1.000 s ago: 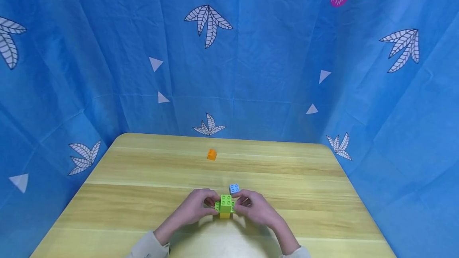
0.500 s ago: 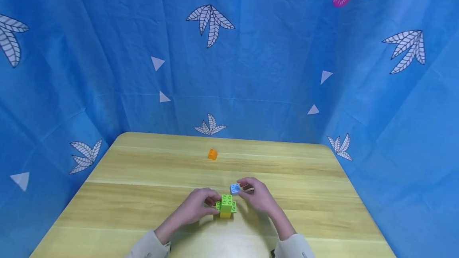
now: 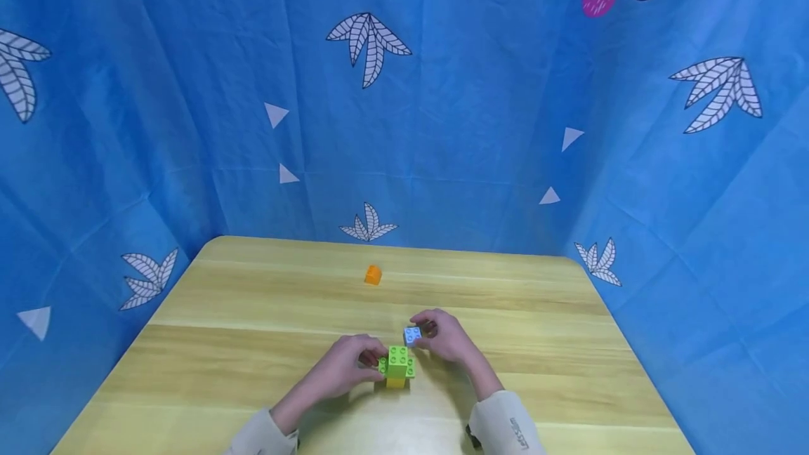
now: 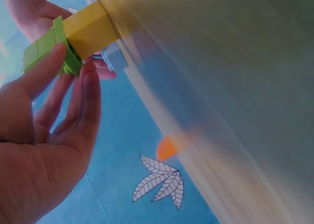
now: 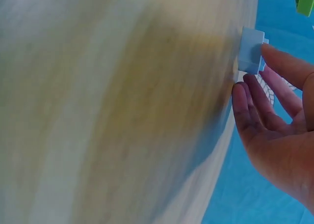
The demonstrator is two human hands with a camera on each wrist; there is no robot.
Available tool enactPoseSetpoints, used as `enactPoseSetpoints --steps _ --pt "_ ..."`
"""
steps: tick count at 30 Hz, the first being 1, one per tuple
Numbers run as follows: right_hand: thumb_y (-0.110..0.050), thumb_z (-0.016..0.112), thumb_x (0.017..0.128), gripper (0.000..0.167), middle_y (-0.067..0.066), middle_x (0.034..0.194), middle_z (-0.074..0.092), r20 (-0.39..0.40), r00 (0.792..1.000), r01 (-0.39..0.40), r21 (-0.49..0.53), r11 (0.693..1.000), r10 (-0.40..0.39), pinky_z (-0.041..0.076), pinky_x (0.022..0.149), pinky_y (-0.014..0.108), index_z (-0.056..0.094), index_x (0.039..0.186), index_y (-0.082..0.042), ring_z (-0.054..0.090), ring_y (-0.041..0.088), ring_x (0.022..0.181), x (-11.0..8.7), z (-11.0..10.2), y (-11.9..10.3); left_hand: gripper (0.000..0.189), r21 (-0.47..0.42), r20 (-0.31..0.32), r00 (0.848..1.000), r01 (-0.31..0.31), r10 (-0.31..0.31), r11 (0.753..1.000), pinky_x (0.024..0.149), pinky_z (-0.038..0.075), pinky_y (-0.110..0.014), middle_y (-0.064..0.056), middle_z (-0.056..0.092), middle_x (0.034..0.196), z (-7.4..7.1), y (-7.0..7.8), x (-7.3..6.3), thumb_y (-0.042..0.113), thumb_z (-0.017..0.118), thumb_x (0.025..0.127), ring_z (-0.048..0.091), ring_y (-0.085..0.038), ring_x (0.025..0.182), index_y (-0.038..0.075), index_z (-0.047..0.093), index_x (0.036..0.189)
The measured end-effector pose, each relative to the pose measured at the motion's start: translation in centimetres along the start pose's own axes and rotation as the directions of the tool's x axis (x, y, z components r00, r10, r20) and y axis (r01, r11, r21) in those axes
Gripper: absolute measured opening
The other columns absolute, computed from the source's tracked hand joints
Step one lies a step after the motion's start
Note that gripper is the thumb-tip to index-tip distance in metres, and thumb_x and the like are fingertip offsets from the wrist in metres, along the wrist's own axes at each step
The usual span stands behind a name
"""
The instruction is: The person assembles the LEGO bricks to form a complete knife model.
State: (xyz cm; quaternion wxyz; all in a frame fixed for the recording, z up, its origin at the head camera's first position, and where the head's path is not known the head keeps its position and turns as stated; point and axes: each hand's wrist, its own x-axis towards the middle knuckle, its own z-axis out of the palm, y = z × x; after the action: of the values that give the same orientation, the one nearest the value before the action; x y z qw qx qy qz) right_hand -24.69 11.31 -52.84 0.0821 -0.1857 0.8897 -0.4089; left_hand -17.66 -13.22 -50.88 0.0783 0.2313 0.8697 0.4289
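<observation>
Near the table's front stands a small stack of toy building bricks: a yellow brick [image 4: 91,30] at the bottom, a wider light-green piece [image 3: 411,368] across it and a green brick [image 3: 397,362] on top. My left hand [image 3: 350,364] pinches the left end of the wide green piece between thumb and fingers. Just behind the stack, a light-blue brick [image 3: 411,335] sits on the table with its studs up. My right hand [image 3: 445,337] holds it at its right side, thumb on the near side and forefinger behind, as the right wrist view [image 5: 251,49] also shows.
An orange brick [image 3: 373,275] lies farther back on the wooden table [image 3: 265,286]. Blue patterned cloth [image 3: 404,125] hangs behind the table and along both sides.
My right hand has let go of the stack's right end, moved back and then left onto the blue brick. My left hand has kept its hold on the stack.
</observation>
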Motion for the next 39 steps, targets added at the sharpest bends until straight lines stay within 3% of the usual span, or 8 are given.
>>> enactPoseSetpoints --steps 12,26,39 --pt "-0.007 0.08 0.087 0.026 0.006 0.101 0.07 -0.002 0.999 -0.038 -0.025 0.999 0.038 0.059 0.086 0.04 0.073 0.112 -0.005 0.065 0.018 0.092 0.2 0.0 0.2 0.033 -0.018 0.003 1.0 -0.012 0.012 1.0 0.08 0.058 -0.02 -0.004 0.075 0.106 0.2 -0.2 0.1 0.007 0.085 0.08 0.069 -0.011 0.088 0.008 0.075 0.111" --pt "-0.011 0.076 0.092 0.024 0.006 0.104 0.07 -0.026 0.999 -0.02 0.027 0.999 0.02 0.059 0.09 0.042 0.072 0.116 -0.007 0.067 0.02 0.097 -1.5 -1.1 -1.2 0.033 -0.013 -0.002 1.0 -0.011 0.011 1.0 0.081 0.058 -0.02 -0.002 0.075 0.106 0.2 -0.5 0.1 0.007 0.085 0.08 0.068 -0.008 0.088 0.009 0.075 0.111" --pt "-0.012 0.075 0.095 0.021 0.004 0.103 0.069 -0.062 0.992 0.112 0.102 0.988 -0.106 0.059 0.088 0.029 0.073 0.115 -0.007 0.066 0.017 0.095 -3.3 -2.0 -3.3 0.032 -0.017 0.002 1.0 -0.019 0.019 1.0 0.08 0.058 -0.02 -0.003 0.074 0.105 0.2 -0.5 0.1 0.007 0.086 0.08 0.068 -0.01 0.087 0.008 0.075 0.11"
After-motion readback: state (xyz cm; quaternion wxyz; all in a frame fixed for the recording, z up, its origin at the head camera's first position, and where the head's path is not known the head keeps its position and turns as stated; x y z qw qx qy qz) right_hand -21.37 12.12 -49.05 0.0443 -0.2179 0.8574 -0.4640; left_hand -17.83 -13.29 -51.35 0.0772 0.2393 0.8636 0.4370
